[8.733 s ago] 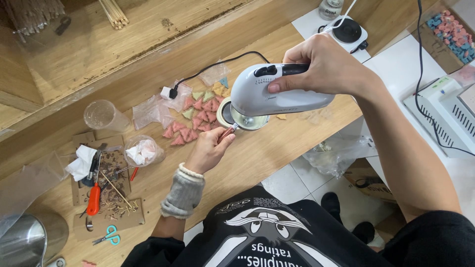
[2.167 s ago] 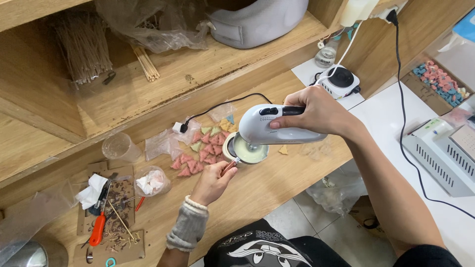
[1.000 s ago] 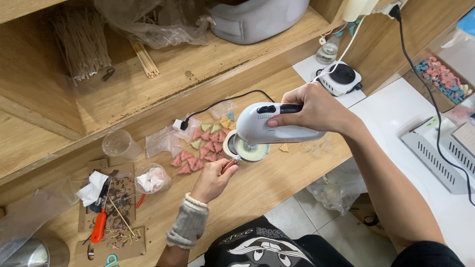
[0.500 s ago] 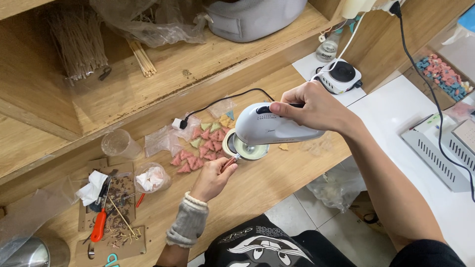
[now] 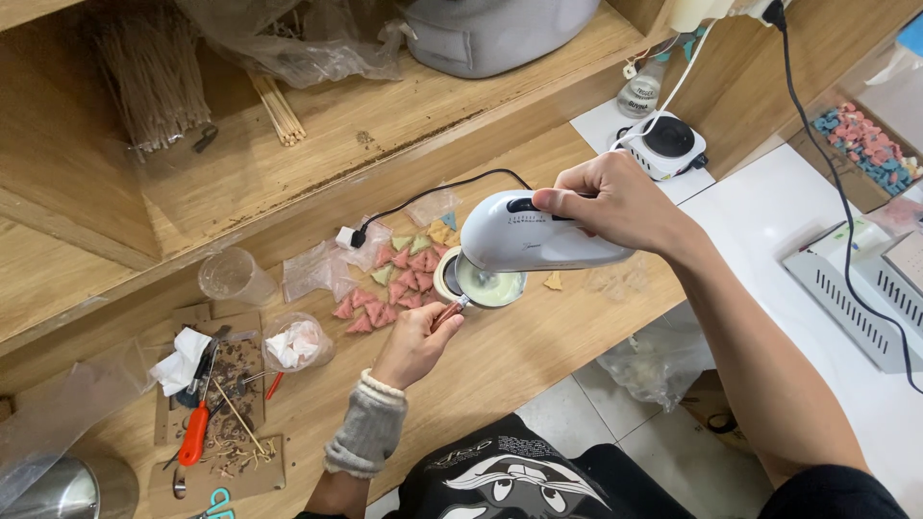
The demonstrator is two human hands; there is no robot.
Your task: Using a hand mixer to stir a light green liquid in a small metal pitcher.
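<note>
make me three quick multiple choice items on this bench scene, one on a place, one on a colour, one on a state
1. Where is the white hand mixer held?
A. over the small pot
B. on the upper shelf
C. on the floor

2. What colour is the handle of the cutter at lower left?
A. blue
B. orange-red
C. black

3. What is the left hand doing?
A. lying flat and empty
B. gripping the pot's handle
C. holding scissors

Answers: 1 A, the right hand holds the mixer with its beaters down in the pot. 2 B, the handle shows orange-red on the cardboard. 3 B, its fingers close on the short handle at the pot's side.
</note>
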